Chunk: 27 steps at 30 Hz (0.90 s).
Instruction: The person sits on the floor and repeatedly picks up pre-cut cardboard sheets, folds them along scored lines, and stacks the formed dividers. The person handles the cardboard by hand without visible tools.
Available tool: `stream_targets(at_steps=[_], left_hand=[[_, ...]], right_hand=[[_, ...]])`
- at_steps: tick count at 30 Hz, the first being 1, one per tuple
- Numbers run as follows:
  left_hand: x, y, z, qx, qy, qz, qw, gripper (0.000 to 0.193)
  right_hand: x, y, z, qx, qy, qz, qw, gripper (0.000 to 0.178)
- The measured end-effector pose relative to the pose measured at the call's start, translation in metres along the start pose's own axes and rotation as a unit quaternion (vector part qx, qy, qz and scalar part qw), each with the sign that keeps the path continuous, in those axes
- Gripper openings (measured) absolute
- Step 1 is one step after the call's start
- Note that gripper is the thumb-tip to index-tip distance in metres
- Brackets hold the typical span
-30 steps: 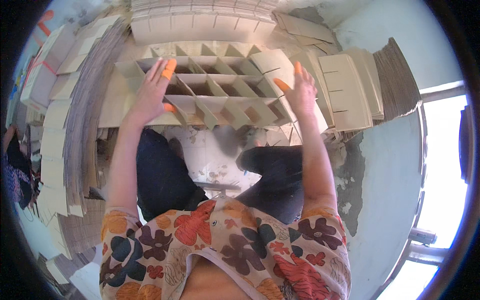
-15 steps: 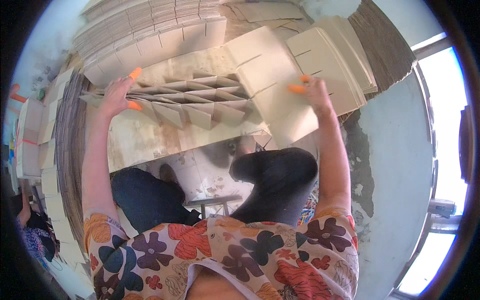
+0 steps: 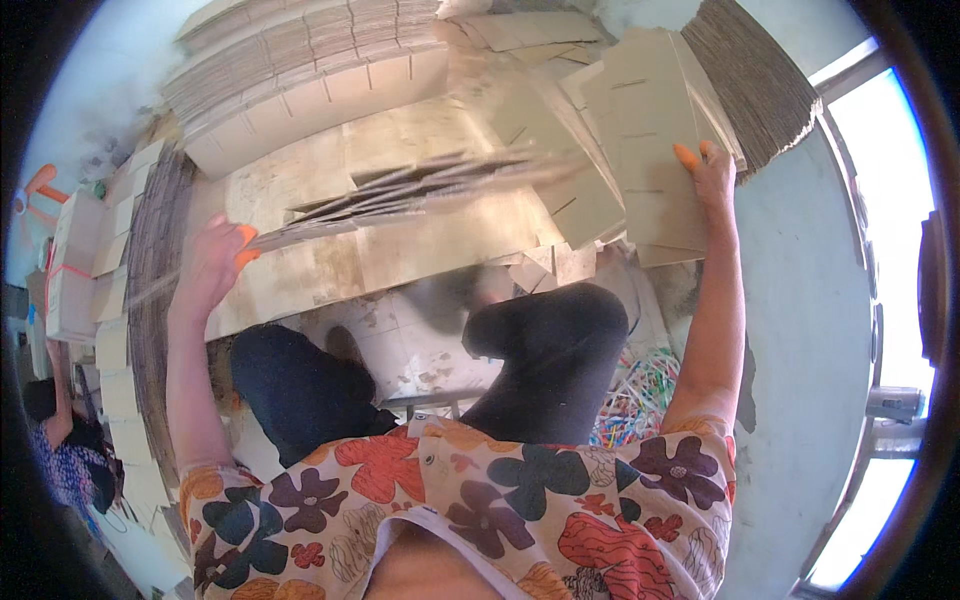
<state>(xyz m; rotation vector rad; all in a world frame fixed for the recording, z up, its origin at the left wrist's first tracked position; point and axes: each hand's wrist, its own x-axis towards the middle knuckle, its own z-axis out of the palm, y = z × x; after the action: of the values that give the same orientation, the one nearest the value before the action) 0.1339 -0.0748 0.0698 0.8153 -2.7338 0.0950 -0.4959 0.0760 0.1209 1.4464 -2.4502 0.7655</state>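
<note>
Cardboard partition (image 3: 420,194), folded nearly flat & blurred, is over the table (image 3: 320,268) in front of me, its L end pinched in my L hand (image 3: 210,262). R hand (image 3: 714,178) is at the R edge of the slotted sheets (image 3: 648,115); can't tell if it grips. Partition's prob. light, stiff lengthwise but floppy at the slot joints, w/ thin edges that could crease or tear; best hold is the end, all layers tog.

Left grip (image 3: 208,262) holds blurred, seemingly flattened cardboard divider (image 3: 420,192).
</note>
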Motion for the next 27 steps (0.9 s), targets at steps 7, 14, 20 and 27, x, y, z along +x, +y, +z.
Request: stream_targets(at_steps=[7, 14, 20, 27], left_hand=[[-0.089, 0.070, -0.108, 0.111, 0.206, -0.169, 0.957, 0.034], [-0.163, 0.057, -0.169, 0.326, 0.173, -0.308, 0.877, 0.033], [-0.190, -0.003, -0.135, 0.419, 0.017, -0.391, 0.819, 0.029], [-0.248, -0.078, -0.060, 0.381, -0.107, -0.441, 0.806, 0.015]], right_hand=[[0.014, 0.009, 0.097, -0.017, -0.037, -0.067, 0.997, 0.050], [0.016, -0.021, 0.147, 0.143, -0.014, -0.032, 0.989, 0.040], [0.000, -0.080, 0.102, 0.333, 0.077, 0.081, 0.936, 0.031], [-0.056, -0.191, 0.055, 0.585, -0.026, 0.168, 0.793, 0.020]])
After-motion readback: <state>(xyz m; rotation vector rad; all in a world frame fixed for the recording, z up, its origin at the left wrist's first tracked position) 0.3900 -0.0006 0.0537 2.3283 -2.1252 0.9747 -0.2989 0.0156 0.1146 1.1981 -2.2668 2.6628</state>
